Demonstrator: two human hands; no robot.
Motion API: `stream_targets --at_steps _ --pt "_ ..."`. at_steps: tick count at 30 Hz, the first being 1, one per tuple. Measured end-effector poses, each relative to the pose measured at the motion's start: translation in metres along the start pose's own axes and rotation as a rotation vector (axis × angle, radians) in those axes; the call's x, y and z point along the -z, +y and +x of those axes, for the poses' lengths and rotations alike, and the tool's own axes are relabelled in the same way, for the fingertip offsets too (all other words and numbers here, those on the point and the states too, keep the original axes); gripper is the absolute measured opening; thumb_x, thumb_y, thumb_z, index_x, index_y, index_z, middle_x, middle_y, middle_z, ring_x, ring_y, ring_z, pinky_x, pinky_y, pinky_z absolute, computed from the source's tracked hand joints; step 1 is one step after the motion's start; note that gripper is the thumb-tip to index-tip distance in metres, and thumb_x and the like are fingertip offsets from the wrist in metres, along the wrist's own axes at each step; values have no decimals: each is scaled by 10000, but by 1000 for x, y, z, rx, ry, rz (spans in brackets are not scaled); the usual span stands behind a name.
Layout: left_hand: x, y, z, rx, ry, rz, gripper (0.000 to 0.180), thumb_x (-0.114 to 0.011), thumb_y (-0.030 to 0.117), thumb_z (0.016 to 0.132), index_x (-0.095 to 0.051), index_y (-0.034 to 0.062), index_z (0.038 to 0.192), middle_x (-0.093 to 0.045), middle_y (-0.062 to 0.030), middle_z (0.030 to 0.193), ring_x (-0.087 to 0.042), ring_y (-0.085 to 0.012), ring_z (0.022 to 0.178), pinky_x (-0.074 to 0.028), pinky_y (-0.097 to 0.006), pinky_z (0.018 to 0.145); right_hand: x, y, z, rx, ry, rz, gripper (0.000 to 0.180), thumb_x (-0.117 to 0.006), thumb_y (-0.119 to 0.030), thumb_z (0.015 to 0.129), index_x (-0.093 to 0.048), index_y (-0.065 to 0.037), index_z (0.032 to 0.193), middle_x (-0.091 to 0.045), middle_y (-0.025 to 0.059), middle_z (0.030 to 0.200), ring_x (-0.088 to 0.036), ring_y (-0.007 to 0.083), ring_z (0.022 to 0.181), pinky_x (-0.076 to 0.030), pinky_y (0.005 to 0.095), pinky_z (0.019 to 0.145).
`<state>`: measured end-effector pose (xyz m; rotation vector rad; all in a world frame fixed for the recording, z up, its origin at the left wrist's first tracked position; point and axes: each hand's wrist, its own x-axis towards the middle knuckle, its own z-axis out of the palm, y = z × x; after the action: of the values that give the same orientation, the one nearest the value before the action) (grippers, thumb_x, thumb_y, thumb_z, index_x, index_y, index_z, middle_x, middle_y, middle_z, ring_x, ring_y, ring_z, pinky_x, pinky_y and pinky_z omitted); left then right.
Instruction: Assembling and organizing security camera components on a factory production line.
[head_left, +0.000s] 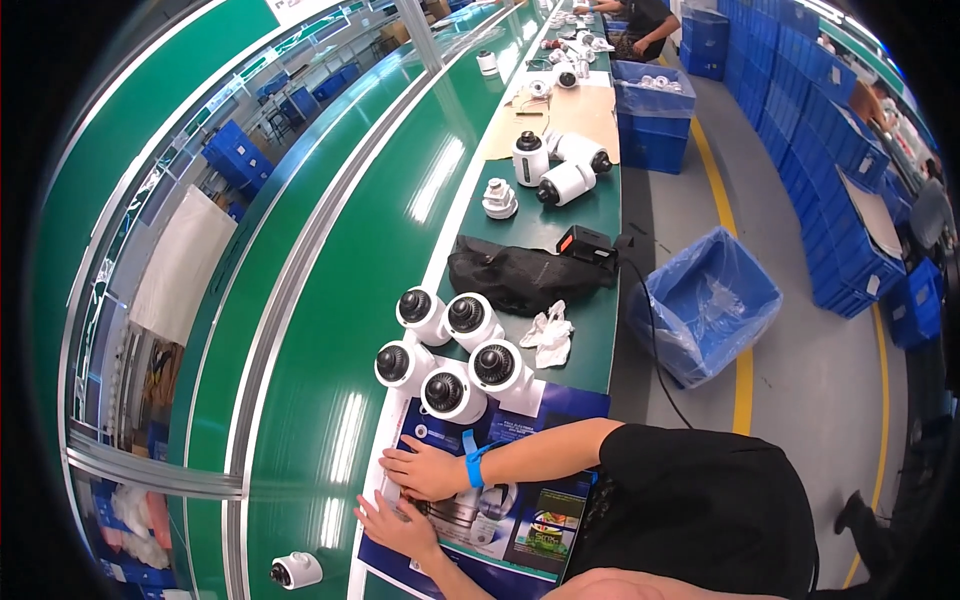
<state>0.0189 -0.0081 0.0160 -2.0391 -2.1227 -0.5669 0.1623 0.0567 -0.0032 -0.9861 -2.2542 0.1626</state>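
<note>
My right hand, with a blue band round its wrist, lies palm down on a dark blue printed sheet. Just below it my left hand rests on the same sheet, close to its left edge. Fingers on both hands are spread, and I see nothing held; what lies under the palms is hidden. Beyond the right hand stand several white rounded units with ridged black ends, like security cameras; the closest is one unit. A crumpled white cloth or tissue lies to their right.
A green conveyor runs along the left, with a lone white unit on it. Farther up the bench are a black bag, a black-and-orange device and more white units. A lined blue bin stands right. Another person works far off.
</note>
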Motion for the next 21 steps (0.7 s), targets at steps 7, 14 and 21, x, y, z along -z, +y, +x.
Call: stream_targets --at_steps 7,14,21 --pt "6 7 -1 121 -202 17 468 -374 366 986 -486 100 1354 -317 -128 1516 -248 -362 1403 -202 -632 1065 28 -11 9 61 220 -14 468 -646 -268 781 -572 -48 1188 -427 145 1427 -338 274 1363 -267 551 1070" --pt "-3 -8 -8 -58 136 -17 407 -486 275 935 -546 58 1275 -371 -122 1487 -268 -356 1397 -228 -606 1059 -1 1 1 34 36 -38 476 -591 -363 833 -572 -39 1181 -477 144 1372 -403 277 1293 -290 540 1037" --pt "2 2 -7 82 -124 -27 451 -494 319 927 -518 84 1311 -345 -141 1495 -282 -354 1389 -228 -598 1052 32 -13 9 75 167 -2 471 -570 -375 882 -542 -74 1242 -442 125 1424 -334 268 1369 -253 539 1067"
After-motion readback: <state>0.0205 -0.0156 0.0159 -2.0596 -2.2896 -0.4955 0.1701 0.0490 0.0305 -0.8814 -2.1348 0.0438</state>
